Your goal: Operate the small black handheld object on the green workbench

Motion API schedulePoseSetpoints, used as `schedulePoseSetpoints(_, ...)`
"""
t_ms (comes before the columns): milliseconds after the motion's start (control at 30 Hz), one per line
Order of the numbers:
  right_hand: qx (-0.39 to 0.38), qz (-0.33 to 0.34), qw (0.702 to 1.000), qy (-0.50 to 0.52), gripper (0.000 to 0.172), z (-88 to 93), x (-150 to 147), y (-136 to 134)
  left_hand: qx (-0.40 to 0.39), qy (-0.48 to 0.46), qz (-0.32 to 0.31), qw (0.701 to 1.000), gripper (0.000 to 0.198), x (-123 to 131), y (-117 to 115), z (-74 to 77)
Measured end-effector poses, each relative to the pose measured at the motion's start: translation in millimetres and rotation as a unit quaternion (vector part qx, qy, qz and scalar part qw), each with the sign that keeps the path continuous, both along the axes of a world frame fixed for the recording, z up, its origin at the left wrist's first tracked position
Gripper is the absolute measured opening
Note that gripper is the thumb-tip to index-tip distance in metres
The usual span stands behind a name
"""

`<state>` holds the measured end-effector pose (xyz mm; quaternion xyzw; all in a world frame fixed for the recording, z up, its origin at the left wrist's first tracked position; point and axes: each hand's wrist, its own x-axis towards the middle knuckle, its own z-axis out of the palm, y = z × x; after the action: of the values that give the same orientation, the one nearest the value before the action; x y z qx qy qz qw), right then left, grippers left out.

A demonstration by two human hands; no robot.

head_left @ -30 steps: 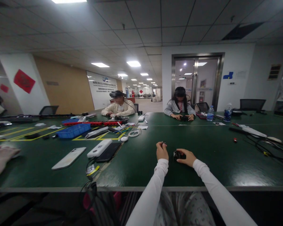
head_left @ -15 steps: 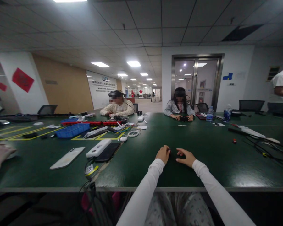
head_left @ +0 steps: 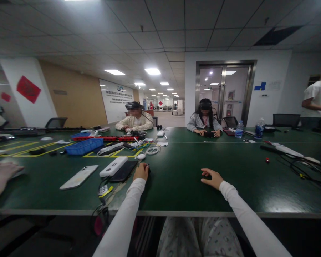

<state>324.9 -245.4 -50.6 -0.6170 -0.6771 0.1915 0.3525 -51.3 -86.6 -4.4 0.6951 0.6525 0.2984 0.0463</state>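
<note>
My left hand (head_left: 140, 172) is closed, low over the green table (head_left: 176, 185), just right of a black flat slab (head_left: 124, 171). A small dark object (head_left: 149, 168) shows at its fingertips; most of it is hidden and its kind cannot be made out. Farther right, my right hand (head_left: 213, 178) rests near the tabletop with fingers apart and curved, holding nothing. A white power bank (head_left: 113, 167) lies against the slab, and a white phone (head_left: 79, 177) is left of that.
Beyond my left hand lie a coiled white cable (head_left: 152, 151) and a blue basket (head_left: 85, 146). Black cables (head_left: 299, 166) spread at the right, near a small red object (head_left: 267, 160). Two people sit across the table; another person's hand (head_left: 4, 178) is at far left.
My left hand has moved left, away from my right hand, to beside the black slab, carrying the small dark object. My right hand has stayed in nearly the same place.
</note>
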Motion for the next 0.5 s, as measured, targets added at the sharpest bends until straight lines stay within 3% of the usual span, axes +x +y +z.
schedulePoseSetpoints(267, 0.009, -0.001, 1.0, 0.002, 0.055, 1.2, -0.9, -1.6, 0.039, 0.059, 0.053, 0.996, 0.024, 3.5, -8.4, 6.4)
schedulePoseSetpoints(500, 0.032, 0.002, 0.999, -0.003, 0.051, -3.4, 0.6, 1.7, 0.022, 0.096, 0.043, 0.994, 0.021, 2.0, -5.1, 0.5)
